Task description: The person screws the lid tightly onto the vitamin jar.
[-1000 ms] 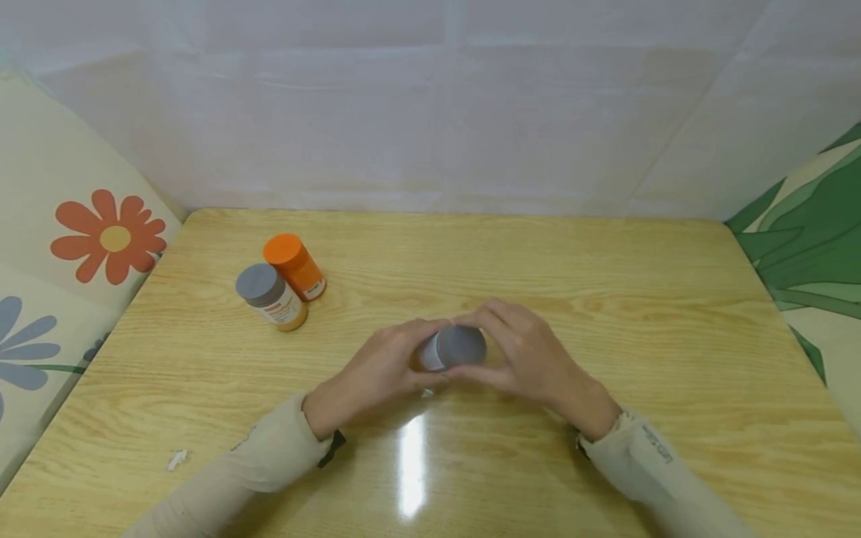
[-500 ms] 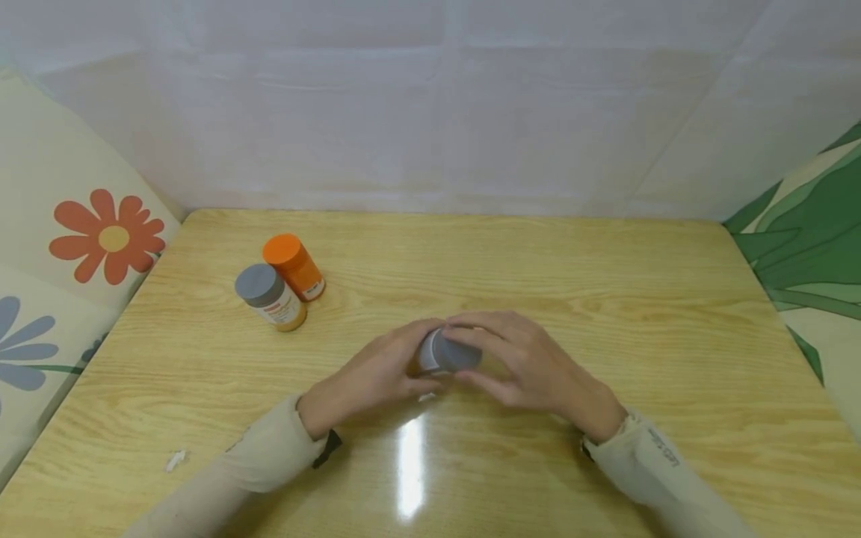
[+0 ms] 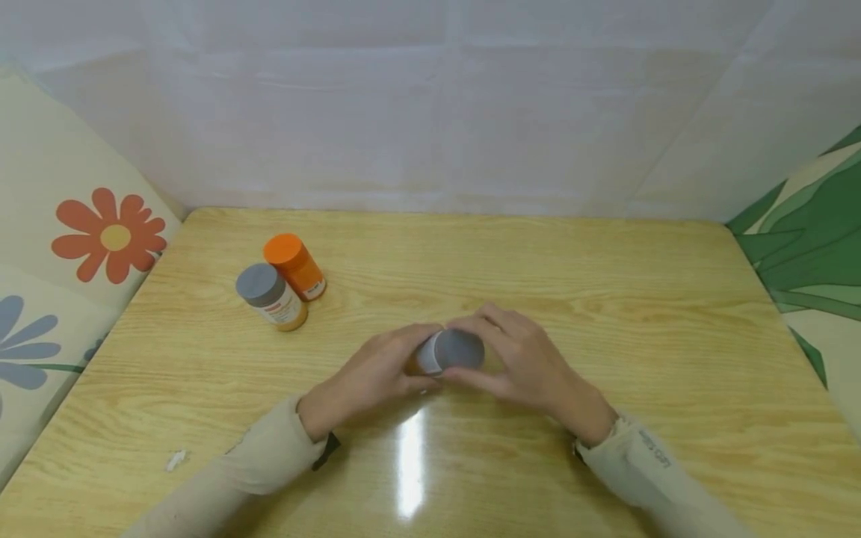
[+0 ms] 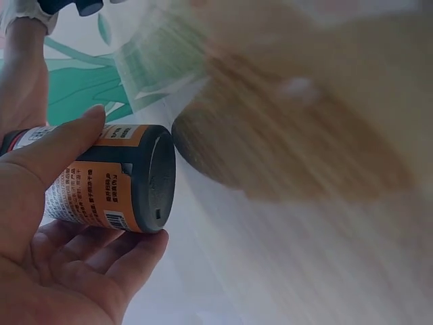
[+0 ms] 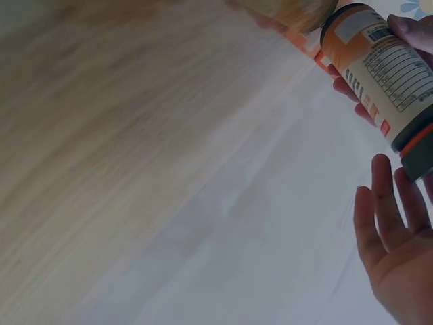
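A dark plastic jar point(image 4: 95, 176) with an orange and white printed label lies tilted between both hands, above the table. My left hand point(image 3: 373, 373) grips its body, thumb on one side and fingers on the other; the left wrist view shows the dark base. The grey lid point(image 3: 461, 349) faces right. My right hand point(image 3: 531, 362) pinches that lid, thumb on the near side and forefinger on the far side. In the right wrist view the other fingers point(image 5: 385, 203) stand out fairly straight, and an orange-red band shows where lid meets body.
At the left of the wooden table point(image 3: 605, 299) stand an orange bottle point(image 3: 296, 267) and a grey-lidded jar point(image 3: 272, 297), side by side. A small white scrap point(image 3: 176, 460) lies near the front left. A pale wall point(image 3: 444, 112) closes the back.
The right hand's fingers opened over the lid half a second ago, then closed round it again. The left hand kept its grip with little movement. The other containers stayed put.
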### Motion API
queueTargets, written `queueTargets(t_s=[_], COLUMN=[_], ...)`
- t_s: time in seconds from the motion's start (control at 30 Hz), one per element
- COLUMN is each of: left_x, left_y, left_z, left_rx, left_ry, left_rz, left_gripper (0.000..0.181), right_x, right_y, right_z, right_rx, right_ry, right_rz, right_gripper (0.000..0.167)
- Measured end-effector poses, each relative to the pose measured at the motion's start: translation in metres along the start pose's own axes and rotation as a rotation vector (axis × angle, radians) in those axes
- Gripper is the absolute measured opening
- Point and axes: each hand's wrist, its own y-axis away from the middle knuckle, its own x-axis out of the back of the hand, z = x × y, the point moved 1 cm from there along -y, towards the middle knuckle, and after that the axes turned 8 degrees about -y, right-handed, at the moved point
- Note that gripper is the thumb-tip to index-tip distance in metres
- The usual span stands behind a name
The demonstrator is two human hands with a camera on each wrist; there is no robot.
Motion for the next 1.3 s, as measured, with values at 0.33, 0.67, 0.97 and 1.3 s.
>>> queueTargets(t_s=[0.33, 0.67, 0.97, 1.3], left_x=[-0.001, 0.001, 0.000, 0.001], left_y=[-0.001, -0.003, -0.005, -0.005], left_z=[-0.001, -0.001, -0.002, 0.000], left_rx=[-0.002, 0.006, -0.004, -0.024], left_ry=[0.004, 0.029, 0.039, 0.031], left_rz=[-0.005, -0.034, -0.038, -0.029], left_gripper=[0.062, 0.068, 0.070, 0.062], right_x=[0.000, 0.008, 0.006, 0.004], right_y=[0.000, 0.003, 0.001, 0.000], right_z=[-0.004, 0.002, 0.002, 0.000], right_rx=[-0.135, 0.139, 0.098, -0.005], right_ry=[0.043, 0.021, 0.030, 0.085], right_rz=[-0.043, -0.124, -0.049, 0.007], right_gripper=[0.064, 0.060, 0.053, 0.058])
